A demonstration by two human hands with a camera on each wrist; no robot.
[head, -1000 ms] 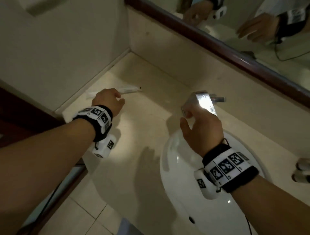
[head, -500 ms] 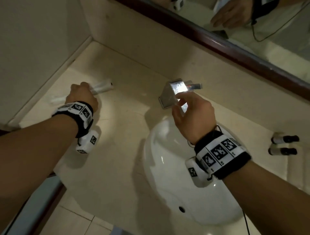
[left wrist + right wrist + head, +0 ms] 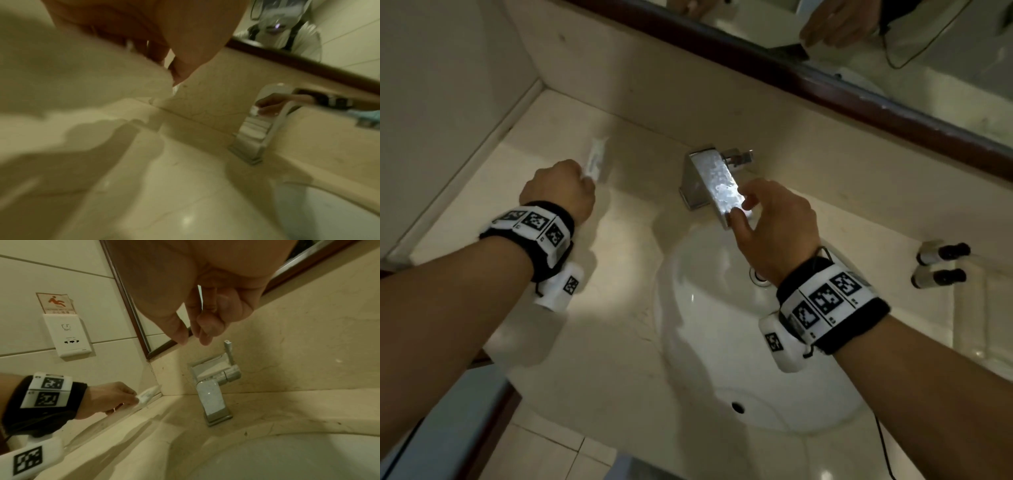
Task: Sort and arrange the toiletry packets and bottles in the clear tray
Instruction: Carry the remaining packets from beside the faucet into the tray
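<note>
In the head view the left hand (image 3: pixel 558 186) sits in the upper left of the frame, fingers curled round the near end of a white packet (image 3: pixel 595 160) that sticks out past the knuckles toward the corner where the counter (image 3: pixel 619 308) meets the wall; whether the packet's far end touches the counter cannot be told. The right wrist view shows the same packet at lower left, pinched between thumb and fingers, its free end pointing at the wall corner

The right hand (image 3: pixel 774 222) is in the middle of the frame above the sink (image 3: pixel 705 359), holding nothing, its fingers loosely bent and slightly apart just beside the tip of the tap (image 3: pixel 717 181); whether they touch the metal is unclear. From the right wrist view the thumb and fingertips (image 3: pixel 205 335) hang free above the tap

At the right edge of the head view two small bottles (image 3: pixel 941 263) with dark caps lie on their sides, one beside the other, at the near end of a clear tray (image 3: pixel 989 308), well apart from both hands

A mirror (image 3: pixel 893 51) with a dark frame runs across the upper right
</note>
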